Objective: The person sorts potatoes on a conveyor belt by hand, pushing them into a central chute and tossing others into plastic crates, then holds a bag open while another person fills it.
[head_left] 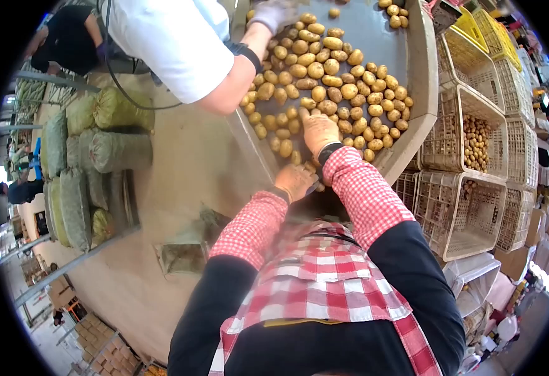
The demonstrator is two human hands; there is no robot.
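Note:
Potatoes (332,81) of mixed sizes cover the sloping grey tray (381,37). My right hand (320,133), in an orange glove, reaches over the near part of the pile. Its fingers are apart and touch the potatoes, gripping none that I can see. Beside the narrow near end is my left hand (296,182), also in an orange glove. Its fingers stretch toward a few potatoes there and are partly hidden. Red checked sleeves cover both forearms. Across the tray's left side, a co-worker's gloved hand (276,14) is close to the potatoes.
The co-worker's white sleeve (168,47) crosses the upper left. Stacked plastic crates (462,216) stand close on the right, one holding small potatoes (477,143). Filled sacks (115,150) are piled at left. A bin-like container (182,258) sits on the floor.

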